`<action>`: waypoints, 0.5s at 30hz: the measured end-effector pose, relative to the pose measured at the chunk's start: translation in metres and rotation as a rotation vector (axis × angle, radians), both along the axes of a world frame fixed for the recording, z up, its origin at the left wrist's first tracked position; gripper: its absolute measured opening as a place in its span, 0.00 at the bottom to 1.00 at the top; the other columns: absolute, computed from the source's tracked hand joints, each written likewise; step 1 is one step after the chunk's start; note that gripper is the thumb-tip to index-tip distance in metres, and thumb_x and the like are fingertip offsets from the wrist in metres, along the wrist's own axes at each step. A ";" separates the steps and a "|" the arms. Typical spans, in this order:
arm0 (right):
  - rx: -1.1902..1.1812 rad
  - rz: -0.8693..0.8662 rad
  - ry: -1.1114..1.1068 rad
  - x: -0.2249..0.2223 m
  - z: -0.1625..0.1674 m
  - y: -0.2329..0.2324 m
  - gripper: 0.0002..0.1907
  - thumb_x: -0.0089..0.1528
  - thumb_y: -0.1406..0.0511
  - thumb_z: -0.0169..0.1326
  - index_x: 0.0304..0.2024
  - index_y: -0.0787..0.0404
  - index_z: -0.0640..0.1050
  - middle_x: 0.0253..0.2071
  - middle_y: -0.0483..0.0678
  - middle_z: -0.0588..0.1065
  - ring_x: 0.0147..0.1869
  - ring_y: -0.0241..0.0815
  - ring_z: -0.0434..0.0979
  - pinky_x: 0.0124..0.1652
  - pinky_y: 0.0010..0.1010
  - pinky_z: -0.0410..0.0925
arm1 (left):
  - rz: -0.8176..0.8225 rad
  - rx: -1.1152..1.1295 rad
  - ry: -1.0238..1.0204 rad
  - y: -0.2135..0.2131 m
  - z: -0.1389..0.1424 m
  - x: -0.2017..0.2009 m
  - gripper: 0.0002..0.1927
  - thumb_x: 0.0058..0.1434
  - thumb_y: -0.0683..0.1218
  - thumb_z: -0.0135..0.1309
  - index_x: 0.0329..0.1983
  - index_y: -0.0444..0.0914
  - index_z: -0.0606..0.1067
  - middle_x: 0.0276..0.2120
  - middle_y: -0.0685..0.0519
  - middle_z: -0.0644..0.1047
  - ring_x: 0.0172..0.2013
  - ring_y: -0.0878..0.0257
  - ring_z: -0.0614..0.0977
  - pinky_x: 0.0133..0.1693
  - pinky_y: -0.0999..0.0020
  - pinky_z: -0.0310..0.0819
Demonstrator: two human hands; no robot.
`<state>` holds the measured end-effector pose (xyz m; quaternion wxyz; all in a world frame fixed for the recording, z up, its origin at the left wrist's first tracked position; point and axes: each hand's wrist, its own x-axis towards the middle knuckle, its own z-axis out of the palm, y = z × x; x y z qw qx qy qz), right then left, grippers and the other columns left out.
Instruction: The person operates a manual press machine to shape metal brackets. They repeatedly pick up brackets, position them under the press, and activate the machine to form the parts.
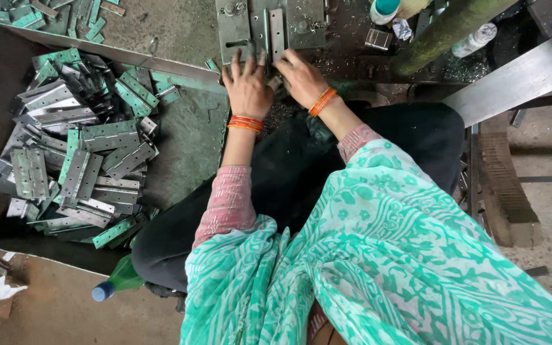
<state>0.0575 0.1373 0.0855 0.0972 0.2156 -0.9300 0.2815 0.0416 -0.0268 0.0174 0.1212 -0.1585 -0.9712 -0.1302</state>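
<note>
While both hands work at the foot of the metal fixture (269,25), the left hand (247,89) lies flat with fingers spread and the right hand (300,78) curls over a small metal piece (275,82), though whether it grips is unclear. Fingertips so near the slotted plate could, I judge, get pinched or cut on sharp edges, and the heap of hinges (78,153) in the tray (186,147) could slide.

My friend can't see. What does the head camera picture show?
Seen from above, a person's left hand and right hand press on a flat metal hinge lying on a gritty work surface. A tray heaped with metal hinges sits to their left, and a green bottle lies on the floor.
</note>
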 end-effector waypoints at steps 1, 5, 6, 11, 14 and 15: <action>0.012 -0.018 -0.001 0.001 -0.003 0.001 0.24 0.59 0.71 0.61 0.57 0.61 0.74 0.58 0.54 0.71 0.59 0.57 0.76 0.53 0.43 0.74 | 0.009 -0.052 0.009 0.005 -0.008 -0.001 0.38 0.58 0.50 0.60 0.73 0.44 0.65 0.70 0.53 0.67 0.71 0.46 0.59 0.66 0.31 0.48; 0.133 -0.102 -0.139 0.025 -0.014 0.009 0.28 0.58 0.62 0.64 0.59 0.61 0.72 0.57 0.56 0.72 0.57 0.60 0.76 0.48 0.49 0.73 | -0.004 -0.064 0.047 0.010 -0.025 -0.018 0.33 0.66 0.56 0.57 0.72 0.43 0.67 0.69 0.54 0.67 0.73 0.46 0.56 0.66 0.25 0.43; 0.177 -0.125 -0.223 0.038 -0.018 0.010 0.31 0.58 0.58 0.64 0.61 0.61 0.71 0.56 0.57 0.72 0.55 0.61 0.75 0.45 0.51 0.72 | -0.017 -0.073 0.019 0.008 -0.027 -0.022 0.31 0.66 0.56 0.57 0.70 0.43 0.69 0.69 0.55 0.67 0.73 0.46 0.55 0.67 0.25 0.42; 0.338 -0.203 -0.475 0.093 -0.048 0.015 0.42 0.54 0.55 0.65 0.68 0.58 0.66 0.51 0.61 0.73 0.50 0.62 0.78 0.43 0.52 0.73 | -0.036 -0.033 -0.088 -0.002 -0.028 -0.031 0.27 0.63 0.57 0.56 0.63 0.44 0.75 0.68 0.60 0.68 0.73 0.46 0.54 0.66 0.25 0.42; 0.317 -0.212 -0.489 0.099 -0.059 0.020 0.42 0.54 0.57 0.64 0.70 0.56 0.65 0.50 0.63 0.73 0.46 0.64 0.79 0.40 0.53 0.73 | -0.066 0.010 0.037 -0.004 -0.029 -0.037 0.27 0.65 0.59 0.55 0.64 0.43 0.76 0.67 0.58 0.69 0.71 0.46 0.55 0.64 0.23 0.41; 0.301 -0.203 -0.473 0.095 -0.059 0.021 0.42 0.54 0.58 0.63 0.70 0.56 0.65 0.49 0.64 0.73 0.45 0.64 0.80 0.39 0.53 0.73 | -0.055 -0.037 0.050 -0.004 -0.029 -0.039 0.25 0.65 0.56 0.55 0.64 0.45 0.76 0.68 0.60 0.69 0.72 0.47 0.55 0.65 0.24 0.41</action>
